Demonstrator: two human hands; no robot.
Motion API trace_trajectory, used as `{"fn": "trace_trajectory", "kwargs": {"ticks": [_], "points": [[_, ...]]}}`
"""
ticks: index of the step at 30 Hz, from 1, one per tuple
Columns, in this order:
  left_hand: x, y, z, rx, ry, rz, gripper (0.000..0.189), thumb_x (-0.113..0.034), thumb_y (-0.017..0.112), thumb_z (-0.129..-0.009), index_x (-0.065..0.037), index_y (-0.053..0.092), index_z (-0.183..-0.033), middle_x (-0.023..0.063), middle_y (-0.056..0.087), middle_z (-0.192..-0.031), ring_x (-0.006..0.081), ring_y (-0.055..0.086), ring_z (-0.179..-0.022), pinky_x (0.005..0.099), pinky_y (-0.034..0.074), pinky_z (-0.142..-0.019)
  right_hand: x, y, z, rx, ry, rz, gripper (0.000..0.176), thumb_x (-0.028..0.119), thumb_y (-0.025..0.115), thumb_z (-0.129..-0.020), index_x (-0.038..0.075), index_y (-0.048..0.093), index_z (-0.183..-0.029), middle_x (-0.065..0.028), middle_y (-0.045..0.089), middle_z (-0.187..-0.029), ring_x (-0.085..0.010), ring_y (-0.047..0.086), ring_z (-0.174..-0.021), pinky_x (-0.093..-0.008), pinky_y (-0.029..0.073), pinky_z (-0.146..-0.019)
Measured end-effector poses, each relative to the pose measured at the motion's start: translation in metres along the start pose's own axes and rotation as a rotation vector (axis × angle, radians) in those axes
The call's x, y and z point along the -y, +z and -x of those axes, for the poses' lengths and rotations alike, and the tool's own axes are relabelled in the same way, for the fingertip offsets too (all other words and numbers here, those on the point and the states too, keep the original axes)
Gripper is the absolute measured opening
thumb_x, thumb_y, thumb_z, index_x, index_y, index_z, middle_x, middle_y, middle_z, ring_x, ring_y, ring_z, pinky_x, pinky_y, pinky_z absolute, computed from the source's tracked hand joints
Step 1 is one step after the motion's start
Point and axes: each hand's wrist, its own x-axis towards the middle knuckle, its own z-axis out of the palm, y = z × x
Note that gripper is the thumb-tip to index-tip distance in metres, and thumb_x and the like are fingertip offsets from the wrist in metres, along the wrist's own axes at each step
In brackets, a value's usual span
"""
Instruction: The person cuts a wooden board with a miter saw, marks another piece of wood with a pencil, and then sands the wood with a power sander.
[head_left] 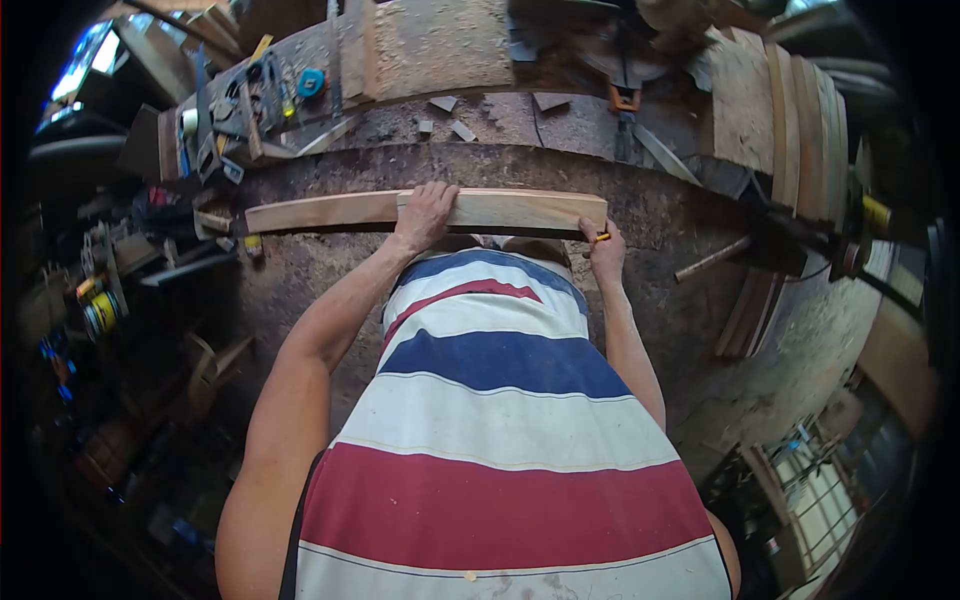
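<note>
A long pale wooden board (520,209) lies crosswise in front of my body, near the edge of the dark workbench (400,160). My left hand (428,212) is closed over the board near its middle, fingers on the top face. At the board's right end is my right hand (603,245), its fingers bent against the end of the wood. A small yellow object (602,237), perhaps a pencil, sits between those fingers. The undersides of both hands are hidden.
Small wood offcuts (463,131) lie on the bench beyond the board. A teal tape measure (311,82) and other tools sit at the back left. Planks (790,130) are stacked at the back right, and a rod (712,259) juts out at the right.
</note>
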Motion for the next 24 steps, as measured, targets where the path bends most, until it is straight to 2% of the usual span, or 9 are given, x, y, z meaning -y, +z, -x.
{"fn": "trace_trajectory", "kwargs": {"ticks": [3,4,7,10,13,17,19,21,24], "points": [[0.002,0.007,0.002,-0.016,-0.001,-0.051,0.069,-0.013,0.081,-0.079,-0.005,0.057,-0.143,0.0127,0.062,-0.120,0.0291,0.062,-0.119,0.0423,0.048,-0.103,0.029,-0.003,0.012,0.022,0.097,-0.005,0.058,0.050,0.082,-0.101,-0.001,0.076,-0.128,-0.0144,0.081,-0.112,-0.0229,0.074,-0.107,-0.0372,0.055,-0.097],[0.002,0.012,0.003,-0.076,0.001,-0.073,0.064,-0.013,0.075,-0.086,-0.005,0.056,-0.146,0.0117,0.062,-0.118,0.0280,0.061,-0.116,0.0421,0.047,-0.101,-0.008,0.001,-0.003,0.035,0.065,0.037,0.058,0.051,0.081,-0.102,0.001,0.076,-0.130,-0.0126,0.080,-0.112,-0.0211,0.074,-0.107,-0.0357,0.058,-0.088],[0.002,0.012,0.006,-0.295,0.021,-0.167,0.061,-0.013,0.072,-0.088,-0.006,0.056,-0.147,0.0110,0.062,-0.116,0.0276,0.061,-0.112,0.0423,0.047,-0.100,-0.020,0.001,-0.007,0.017,-0.112,0.089,0.058,0.052,0.080,-0.103,0.002,0.075,-0.132,-0.0102,0.079,-0.112,-0.0199,0.074,-0.107,-0.0336,0.062,-0.074],[0.010,0.016,0.014,-0.092,-0.027,-0.135,0.076,-0.015,0.082,-0.079,-0.007,0.055,-0.150,0.0126,0.061,-0.121,0.0306,0.060,-0.118,0.0440,0.046,-0.105,-0.010,0.001,-0.003,0.087,0.070,-0.022,0.058,0.052,0.079,-0.103,0.003,0.073,-0.134,-0.0087,0.078,-0.113,-0.0193,0.074,-0.107,-0.0315,0.063,-0.064],[0.016,0.021,0.013,-0.097,-0.006,-0.041,0.072,-0.013,0.080,-0.080,-0.007,0.057,-0.147,0.0129,0.062,-0.120,0.0305,0.060,-0.118,0.0432,0.046,-0.104,0.005,0.002,0.005,0.058,0.130,-0.081,0.057,0.051,0.080,-0.103,0.004,0.073,-0.135,-0.0074,0.078,-0.114,-0.0193,0.074,-0.105,-0.0331,0.065,-0.066],[0.018,0.012,0.010,-0.205,0.062,0.012,0.033,-0.012,0.066,-0.094,-0.006,0.062,-0.126,0.0121,0.062,-0.110,0.0309,0.064,-0.107,0.0482,0.051,-0.093,-0.015,0.004,-0.002,0.054,0.026,-0.080,0.053,0.048,0.081,-0.103,0.005,0.075,-0.133,-0.0052,0.078,-0.114,-0.0162,0.074,-0.103,-0.0325,0.064,-0.066],[0.018,0.017,0.006,-0.139,0.036,0.082,0.048,-0.005,0.065,-0.090,-0.005,0.061,-0.138,0.0147,0.064,-0.118,0.0349,0.065,-0.114,0.0494,0.051,-0.097,-0.027,0.007,-0.004,0.016,0.024,-0.071,0.052,0.047,0.081,-0.102,0.006,0.075,-0.134,-0.0041,0.078,-0.111,-0.0135,0.073,-0.099,-0.0308,0.062,-0.064],[0.016,0.015,0.004,-0.143,0.044,0.020,0.049,-0.005,0.066,-0.089,-0.005,0.060,-0.138,0.0145,0.064,-0.118,0.0347,0.064,-0.114,0.0476,0.051,-0.096,-0.037,0.015,-0.007,-0.080,-0.180,-0.084,0.054,0.046,0.083,-0.100,0.005,0.075,-0.135,-0.0044,0.078,-0.107,-0.0104,0.071,-0.092,-0.0289,0.058,-0.060],[0.015,0.010,0.003,-0.100,0.084,-0.048,0.050,-0.006,0.065,-0.090,-0.006,0.059,-0.139,0.0142,0.063,-0.117,0.0335,0.063,-0.114,0.0462,0.049,-0.097,-0.016,0.015,0.003,-0.074,0.053,-0.146,0.058,0.048,0.086,-0.097,0.004,0.075,-0.134,-0.0066,0.078,-0.105,-0.0157,0.072,-0.092,-0.0348,0.060,-0.072]]}}
